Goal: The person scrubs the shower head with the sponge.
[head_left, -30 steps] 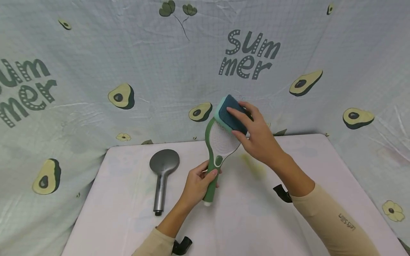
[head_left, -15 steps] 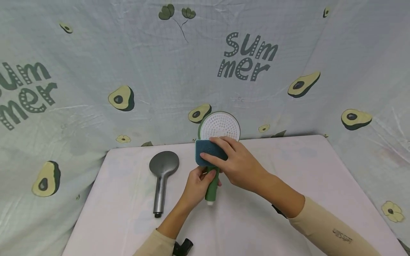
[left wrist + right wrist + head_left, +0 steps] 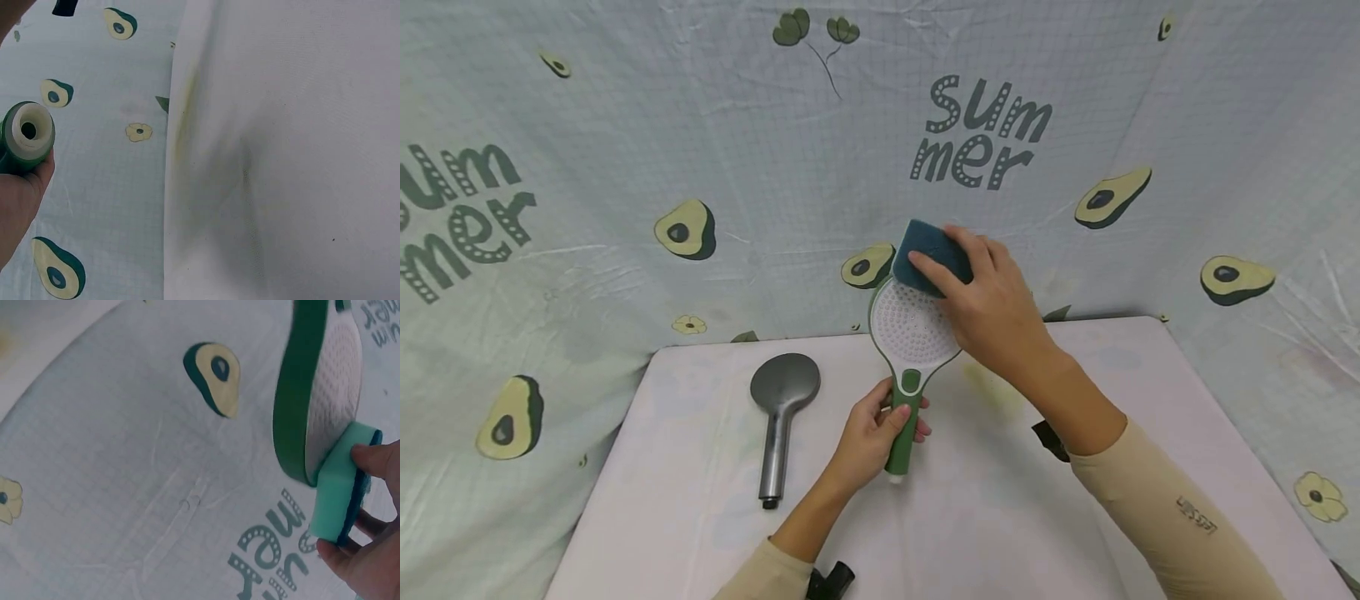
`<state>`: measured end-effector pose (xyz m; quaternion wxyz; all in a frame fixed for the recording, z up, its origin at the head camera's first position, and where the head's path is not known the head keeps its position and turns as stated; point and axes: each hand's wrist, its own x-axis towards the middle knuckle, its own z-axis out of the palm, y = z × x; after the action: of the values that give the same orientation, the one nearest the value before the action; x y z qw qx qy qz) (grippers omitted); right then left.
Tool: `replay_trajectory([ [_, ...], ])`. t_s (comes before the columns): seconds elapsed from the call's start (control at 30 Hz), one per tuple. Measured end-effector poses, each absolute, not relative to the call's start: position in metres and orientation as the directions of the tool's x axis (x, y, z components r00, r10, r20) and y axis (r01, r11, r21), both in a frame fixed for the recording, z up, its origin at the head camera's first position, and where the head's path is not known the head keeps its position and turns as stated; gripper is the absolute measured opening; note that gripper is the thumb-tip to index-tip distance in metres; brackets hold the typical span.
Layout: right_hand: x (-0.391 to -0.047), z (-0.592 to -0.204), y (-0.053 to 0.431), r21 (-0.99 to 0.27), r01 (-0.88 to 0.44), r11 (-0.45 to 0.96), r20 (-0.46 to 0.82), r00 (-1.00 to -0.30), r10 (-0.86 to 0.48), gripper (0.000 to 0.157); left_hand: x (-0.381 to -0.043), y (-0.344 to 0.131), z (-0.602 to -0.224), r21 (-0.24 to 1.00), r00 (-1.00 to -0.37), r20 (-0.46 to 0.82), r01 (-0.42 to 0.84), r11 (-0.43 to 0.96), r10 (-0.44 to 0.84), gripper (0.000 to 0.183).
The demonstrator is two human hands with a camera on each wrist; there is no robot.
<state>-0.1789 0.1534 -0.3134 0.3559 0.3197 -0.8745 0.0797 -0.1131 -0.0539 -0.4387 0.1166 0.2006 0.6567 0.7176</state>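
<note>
My left hand (image 3: 867, 437) grips the green handle of a green and white shower head (image 3: 913, 325), held up over the table with its nozzle face showing. The hollow end of the handle (image 3: 28, 128) appears in the left wrist view. In my right hand (image 3: 1000, 308) is a sponge (image 3: 928, 254), dark blue on one side and light teal on the other, pinched between thumb and fingers. Its teal side (image 3: 337, 487) touches the upper rim of the nozzle face in the right wrist view. A grey shower head (image 3: 785, 383) lies on the table to the left.
A pale cloth covers the table (image 3: 700, 467), with a yellowish stain (image 3: 996, 392) behind the right forearm. An avocado-printed curtain (image 3: 760, 167) hangs at the back and sides. Black straps or mounts (image 3: 831, 579) show at both wrists.
My right hand moved the sponge from the top of the nozzle face down to the handle's neck, then back up. The shower head tilted slightly; my left hand kept its hold.
</note>
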Motion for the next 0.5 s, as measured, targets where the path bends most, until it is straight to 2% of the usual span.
replay_trajectory([
  [0.13, -0.181, -0.311, 0.157, 0.06, -0.625, 0.778, 0.676, -0.547, -0.493, 0.06, -0.113, -0.054, -0.439, 0.988, -0.892, 0.138, 0.097, -0.116, 0.431, 0.035],
  [0.33, -0.168, -0.331, 0.147, 0.148, -0.676, 0.722, 0.584, -0.529, -0.615, 0.06, -0.11, -0.054, -0.442, 0.99, -0.902, 0.126, 0.086, -0.114, 0.413, 0.033],
  [0.5, -0.15, -0.352, 0.141, 0.16, -0.703, 0.693, 0.53, -0.531, -0.661, 0.063, -0.11, -0.054, -0.442, 0.989, -0.911, 0.125, 0.084, -0.118, 0.394, 0.033],
])
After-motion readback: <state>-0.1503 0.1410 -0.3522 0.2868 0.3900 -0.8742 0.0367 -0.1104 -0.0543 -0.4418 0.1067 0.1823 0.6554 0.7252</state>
